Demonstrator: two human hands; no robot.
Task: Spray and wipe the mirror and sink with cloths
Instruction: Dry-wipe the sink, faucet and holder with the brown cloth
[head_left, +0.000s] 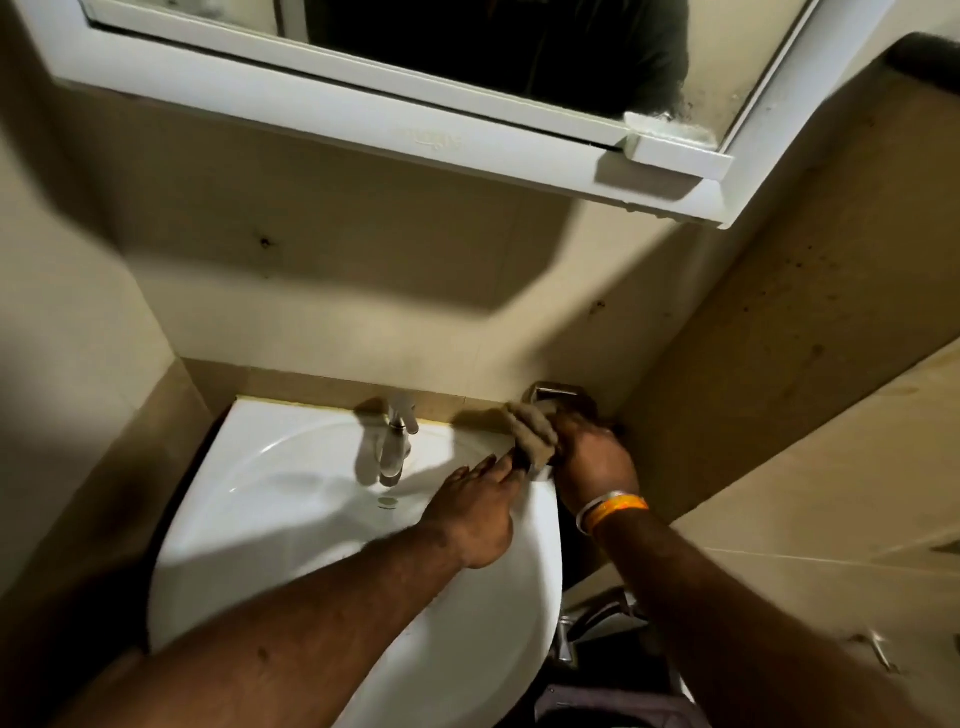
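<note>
Person at a white sink (291, 525), both arms out toward its far right corner, roughly 1 o'clock from the drain (386, 502). Right hand (592, 460) is bunched around a grey-brown cloth (530, 434), fingers curled in on it, the wad pressed on the sink rim just below a metal soap holder (558, 393) on the wall. Orange wristband (615, 508) on that wrist. Left hand (475, 512) lies flat on the rim at about 3 o'clock of the basin, fingers straight and close together, tips touching or nearly touching the cloth; can't tell if they pinch it. Tap (397, 434) stands at 12 o'clock of the basin, well left of the cloth. Mirror (498, 47) in its white frame hangs up top, grimy at its lower right corner. No spray bottle in view.

Step looks like wiping the back corner of the sink rim, or resettling the cloth there.

Risks, as I judge them: cloth catches on the soap holder's edge and snags or drags it; the wad slips off the rim into the dark gap at the basin's right; leaning weight through the flat left hand strains the wall-hung basin; tight corner at the wall gets skipped; mirror grime left if the cloth is already dirty.
</note>
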